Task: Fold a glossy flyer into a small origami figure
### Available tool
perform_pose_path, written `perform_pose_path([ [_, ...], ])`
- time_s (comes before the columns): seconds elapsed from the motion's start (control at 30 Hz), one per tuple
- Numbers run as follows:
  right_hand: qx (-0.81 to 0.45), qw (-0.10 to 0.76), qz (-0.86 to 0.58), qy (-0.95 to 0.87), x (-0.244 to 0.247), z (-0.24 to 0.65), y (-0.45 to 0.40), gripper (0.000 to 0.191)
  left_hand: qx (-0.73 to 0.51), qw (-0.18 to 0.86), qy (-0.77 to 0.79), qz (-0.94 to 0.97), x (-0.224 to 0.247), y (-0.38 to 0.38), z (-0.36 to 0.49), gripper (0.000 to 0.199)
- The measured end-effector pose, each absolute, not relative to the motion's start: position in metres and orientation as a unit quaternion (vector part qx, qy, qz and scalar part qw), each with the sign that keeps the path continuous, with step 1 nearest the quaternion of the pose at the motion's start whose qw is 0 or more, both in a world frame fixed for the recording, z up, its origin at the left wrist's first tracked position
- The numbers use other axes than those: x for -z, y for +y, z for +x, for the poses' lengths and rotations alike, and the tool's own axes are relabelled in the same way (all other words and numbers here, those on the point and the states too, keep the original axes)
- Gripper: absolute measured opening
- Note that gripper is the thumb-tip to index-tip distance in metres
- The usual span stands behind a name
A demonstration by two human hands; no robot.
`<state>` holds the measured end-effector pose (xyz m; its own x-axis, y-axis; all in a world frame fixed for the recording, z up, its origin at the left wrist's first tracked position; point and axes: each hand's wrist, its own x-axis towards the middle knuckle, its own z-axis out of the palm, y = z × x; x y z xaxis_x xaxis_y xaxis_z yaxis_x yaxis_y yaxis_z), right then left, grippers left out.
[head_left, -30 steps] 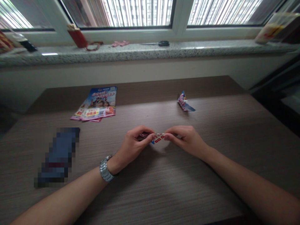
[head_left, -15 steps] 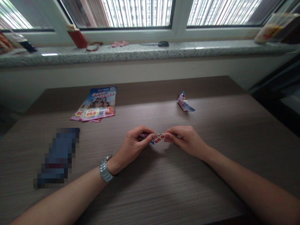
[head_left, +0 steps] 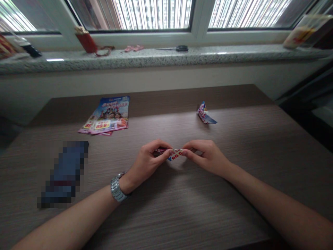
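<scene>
Between my two hands, just above the middle of the table, is a small piece of folded printed paper [head_left: 177,155] with red figures on white and a blue corner. My left hand [head_left: 154,154], with a metal watch at the wrist, pinches its left side between thumb and fingers. At the right end, the thumb and fingertips of my right hand [head_left: 204,154] are closed on it. Parts of the paper are hidden behind the fingers. Farther back, a folded paper figure [head_left: 205,114] with the same kind of colourful print stands on the table.
A stack of printed flyers [head_left: 109,116] lies at the back left of the brown table [head_left: 161,215]. Nearer on the left is a pixelated dark object [head_left: 65,173]. On the stone windowsill [head_left: 221,57] are scissors [head_left: 179,48], a red container [head_left: 87,41] and pink pieces [head_left: 134,48].
My right thumb has shifted slightly left along the paper and now covers its right end. Both hands otherwise stay in place, and the other things have not moved.
</scene>
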<state>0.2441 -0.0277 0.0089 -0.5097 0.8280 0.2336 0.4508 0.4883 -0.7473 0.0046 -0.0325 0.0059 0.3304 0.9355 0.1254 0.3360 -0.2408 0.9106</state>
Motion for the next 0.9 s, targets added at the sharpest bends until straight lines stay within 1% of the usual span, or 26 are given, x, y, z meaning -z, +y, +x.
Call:
perform_pose_path([
  [0.13, -0.341, 0.297, -0.392, -0.801, -0.009, 0.241, -0.029, 0.02, -0.358, 0.418, 0.447, 0.705, -0.007, -0.034, 0.005, 0.013],
  [0.37, -0.339, 0.301, -0.392, -0.8, -0.006, 0.236, -0.031, 0.021, -0.354, 0.413, 0.443, 0.713, -0.008, -0.035, 0.005, 0.016],
  [0.6, -0.353, 0.331, -0.428, -0.763, -0.007, 0.238, -0.029, 0.021, -0.367, 0.467, 0.439, 0.675, -0.001, -0.036, 0.005, 0.025],
  [0.8, -0.39, 0.342, -0.447, -0.729, -0.006, 0.238, -0.03, 0.023, -0.408, 0.488, 0.437, 0.636, 0.005, -0.033, 0.005, 0.02],
  [0.9, -0.406, 0.333, -0.442, -0.727, -0.005, 0.237, -0.031, 0.022, -0.431, 0.509, 0.438, 0.602, 0.005, -0.031, 0.006, 0.023],
])
